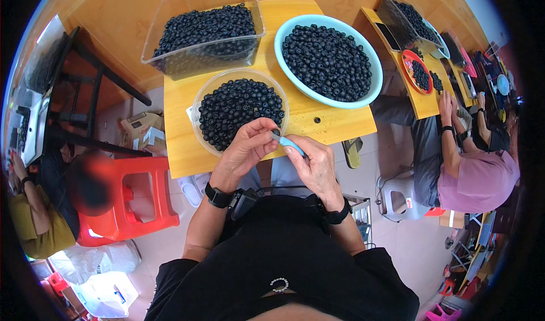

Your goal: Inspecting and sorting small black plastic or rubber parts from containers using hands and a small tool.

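Over the near edge of the yellow table (340, 129), my left hand (250, 146) pinches a small dark round bead (276, 132) between thumb and fingertips. My right hand (315, 168) grips a small tool with a light blue handle (292, 145); its short metal tip meets the bead, and its exact kind is hidden by the fingers. Just beyond my left hand stands a round clear tub (198, 129) full of dark beads. A light blue basin (376, 82) heaped with more of them sits behind my right hand. One loose bead (317, 120) lies on the tabletop.
A clear rectangular bin (250, 47) of beads stands at the back left. Red stools (116, 219) are at left, beside another person (37, 219). On the right, a person in a pink shirt (479, 179) works at another table with a red tray (407, 65). Slippers (190, 191) lie below.
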`<state>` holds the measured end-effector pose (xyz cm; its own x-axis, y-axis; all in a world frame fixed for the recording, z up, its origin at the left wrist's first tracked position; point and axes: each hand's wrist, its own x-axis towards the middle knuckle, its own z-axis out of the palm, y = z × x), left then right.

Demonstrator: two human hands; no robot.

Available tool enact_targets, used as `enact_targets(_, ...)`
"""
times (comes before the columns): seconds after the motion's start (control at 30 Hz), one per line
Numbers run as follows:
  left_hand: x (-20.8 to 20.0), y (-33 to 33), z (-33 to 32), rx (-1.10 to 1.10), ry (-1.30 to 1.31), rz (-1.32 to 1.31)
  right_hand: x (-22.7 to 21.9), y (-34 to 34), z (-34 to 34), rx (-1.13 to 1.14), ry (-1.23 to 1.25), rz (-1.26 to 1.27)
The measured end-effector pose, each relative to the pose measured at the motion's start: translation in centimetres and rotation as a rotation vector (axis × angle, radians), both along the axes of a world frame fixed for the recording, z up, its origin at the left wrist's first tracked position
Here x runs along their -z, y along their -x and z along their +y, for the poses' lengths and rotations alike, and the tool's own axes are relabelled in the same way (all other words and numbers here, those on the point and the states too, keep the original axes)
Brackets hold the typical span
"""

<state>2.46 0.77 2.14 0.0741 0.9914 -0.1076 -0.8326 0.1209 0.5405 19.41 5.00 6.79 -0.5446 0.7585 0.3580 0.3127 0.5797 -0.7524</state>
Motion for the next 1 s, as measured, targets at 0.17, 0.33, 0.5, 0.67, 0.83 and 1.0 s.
enact_targets(0.17, 0.1, -0.4, 0.5, 0.04, -0.01, -0.048, -0.2, -0.6, 0.2, 0.019, 0.004, 0.004)
enact_targets(0.33, 0.0, -0.7, 0.8, 0.044, 0.018, -0.026, 0.0, -1.0, 0.4, 0.032, -0.019, 0.004)
enact_targets(0.5, -0.1, -0.9, 1.2, 0.099, 0.025, -0.031, 0.2, -1.5, 0.7, 0.044, -0.023, 0.021)
enact_targets(0.67, 0.1, -1.0, 1.3, 0.108, 0.051, -0.01, 1.4, -1.9, 0.9, 0.042, 0.012, 0.068)
enact_targets(0.83, -1.5, -1.3, 0.6, 0.19, -0.077, 0.005, 3.8, -3.8, 2.7, 0.214, 0.105, -0.101)
enact_targets(1.0, -1.2, -0.9, 0.5, 0.124, 0.009, 0.004, 3.7, -5.0, 2.9, 0.271, 0.165, -0.103)
